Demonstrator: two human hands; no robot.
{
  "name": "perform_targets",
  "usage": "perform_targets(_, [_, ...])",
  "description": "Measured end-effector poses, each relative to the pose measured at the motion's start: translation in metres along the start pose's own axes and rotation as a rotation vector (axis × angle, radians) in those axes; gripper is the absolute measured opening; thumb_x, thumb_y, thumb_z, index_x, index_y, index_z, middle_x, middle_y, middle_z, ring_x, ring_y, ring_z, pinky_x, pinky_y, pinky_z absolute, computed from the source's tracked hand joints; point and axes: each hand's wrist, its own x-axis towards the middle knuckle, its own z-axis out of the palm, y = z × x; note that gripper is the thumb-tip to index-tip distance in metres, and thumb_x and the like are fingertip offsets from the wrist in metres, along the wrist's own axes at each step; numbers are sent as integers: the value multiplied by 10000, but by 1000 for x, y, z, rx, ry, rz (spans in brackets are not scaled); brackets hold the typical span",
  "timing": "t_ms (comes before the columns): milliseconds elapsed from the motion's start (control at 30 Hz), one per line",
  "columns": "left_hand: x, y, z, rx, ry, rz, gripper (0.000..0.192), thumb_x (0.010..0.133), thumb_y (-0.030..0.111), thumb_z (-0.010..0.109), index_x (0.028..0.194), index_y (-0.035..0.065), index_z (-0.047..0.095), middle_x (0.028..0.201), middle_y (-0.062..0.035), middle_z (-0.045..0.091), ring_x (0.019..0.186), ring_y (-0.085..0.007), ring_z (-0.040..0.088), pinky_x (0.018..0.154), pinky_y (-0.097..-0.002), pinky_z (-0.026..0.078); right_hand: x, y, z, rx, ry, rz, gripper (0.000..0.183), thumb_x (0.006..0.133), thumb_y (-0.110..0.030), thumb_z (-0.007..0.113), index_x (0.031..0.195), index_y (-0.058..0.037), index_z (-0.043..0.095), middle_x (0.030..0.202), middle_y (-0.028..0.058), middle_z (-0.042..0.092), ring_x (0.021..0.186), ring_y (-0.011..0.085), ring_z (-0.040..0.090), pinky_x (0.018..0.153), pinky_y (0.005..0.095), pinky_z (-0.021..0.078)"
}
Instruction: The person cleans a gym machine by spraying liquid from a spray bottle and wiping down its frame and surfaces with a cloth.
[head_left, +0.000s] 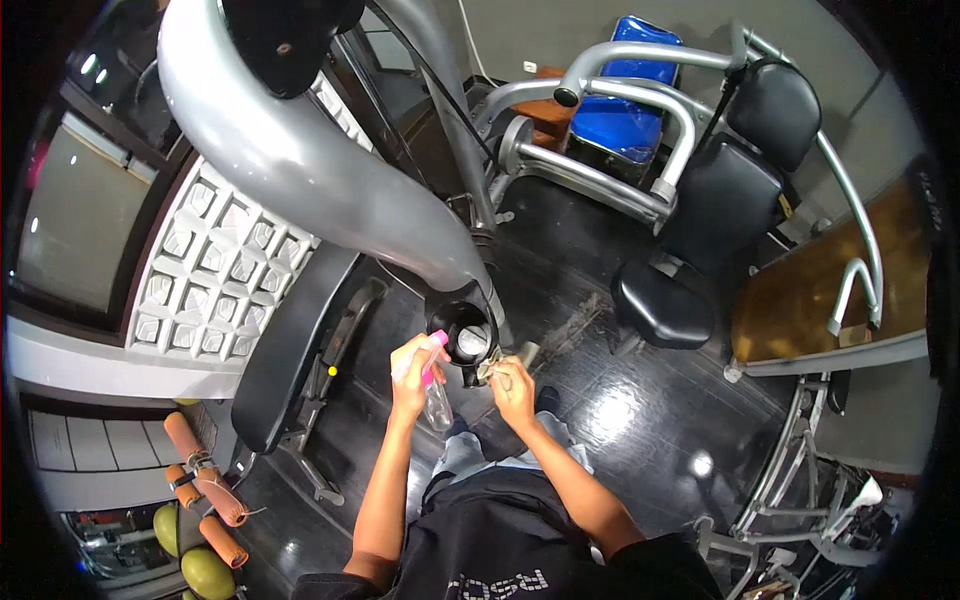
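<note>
My left hand (410, 373) grips a clear spray bottle (439, 407) by its neck, the pink spray head pointing up and forward. In my right hand (513, 390) is a crumpled pale cloth (491, 367), pressed against or close to the rim of a black cup-shaped holder (442, 319). This holder sits at the lower end of a thick curved grey machine tube (322, 180). Something pale and round shows inside the holder; I cannot tell what it is. The bottle is at the holder's near left side.
A black padded bench (296, 352) stands to the left, beside a white patterned wall (217, 259). Ahead on the right is a machine with a black seat (664, 304) and grey bars. Behind it stands a blue chair (619, 124). Orange rollers (223, 541) and green balls (208, 574) lie lower left.
</note>
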Motion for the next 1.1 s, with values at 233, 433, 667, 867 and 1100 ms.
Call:
perform_targets(233, [-22, -9, -34, 102, -325, -200, 399, 925, 359, 518, 811, -3, 643, 746, -85, 656, 488, -150, 582, 480, -272, 468, -5, -11, -15, -82, -40, 324, 177, 852, -143, 677, 989, -30, 680, 868, 121, 691, 806, 213, 669, 737, 326, 500])
perform_targets(433, [-35, -17, -56, -66, -460, -285, 356, 947, 301, 524, 838, -12, 655, 779, -62, 645, 548, -115, 562, 510, -252, 464, -28, -25, -2, 17, 78, 578, 236, 917, -258, 646, 1027, -56, 695, 797, 37, 682, 750, 65, 543, 688, 263, 461])
perform_targets(667, [-42, -11, -99, -29, -531, -251, 335, 954, 279, 524, 851, -6, 664, 779, -62, 646, 580, -117, 574, 505, -250, 465, -54, -66, 15, -33, 297, 497, 291, 935, -256, 627, 1104, -26, 684, 898, 45, 707, 859, 106, 609, 787, 269, 475])
perform_targets(867, [-51, -10, -118, -36, -561, -327, 382, 922, 326, 522, 838, -24, 650, 767, -92, 650, 512, -147, 567, 488, -269, 465, -23, -48, 46, 37, 653, 608, 370, 987, -360, 516, 1077, -8, 584, 875, 76, 657, 861, 146, 609, 779, 278, 458])
perform_targets(1100, [-51, -30, -136, -133, -539, -398, 386, 935, 338, 516, 842, -16, 640, 754, -110, 654, 496, -148, 572, 478, -263, 479, -9, -49, 111, 255, 942, 845, 326, 1017, -383, 388, 1083, -70, 448, 946, 45, 491, 857, 141, 461, 793, 299, 380])
